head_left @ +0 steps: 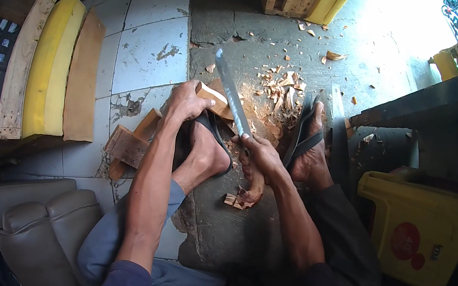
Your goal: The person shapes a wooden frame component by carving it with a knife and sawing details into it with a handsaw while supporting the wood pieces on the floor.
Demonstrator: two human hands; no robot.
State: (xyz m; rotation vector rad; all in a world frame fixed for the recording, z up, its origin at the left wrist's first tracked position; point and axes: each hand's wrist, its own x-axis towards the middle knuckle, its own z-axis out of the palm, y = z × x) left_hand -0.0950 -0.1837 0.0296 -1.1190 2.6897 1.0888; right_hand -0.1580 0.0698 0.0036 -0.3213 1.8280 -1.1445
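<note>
My left hand [187, 101] grips a block of wood [218, 104] with a pale cut face, just beyond my left foot. In my right hand [263, 158] is a machete [231, 89], its long blade slanting up and to the left over the wood's right end. Whether blade and wood touch I cannot tell. Beneath my right hand lies a curved, reddish-brown piece of wood [251, 192]. Several short wood blocks [128, 145] are stacked left of my left forearm. Pale wood chips [283, 88] are scattered between and beyond my sandalled feet.
A yellow plastic container [408, 230] stands right of my leg under a dark bench [425, 91]. To the left are a yellow cushion [54, 65], a wooden frame [21, 66] and brown padded seats [54, 229]. A flat metal strip [340, 131] lies beside my right foot.
</note>
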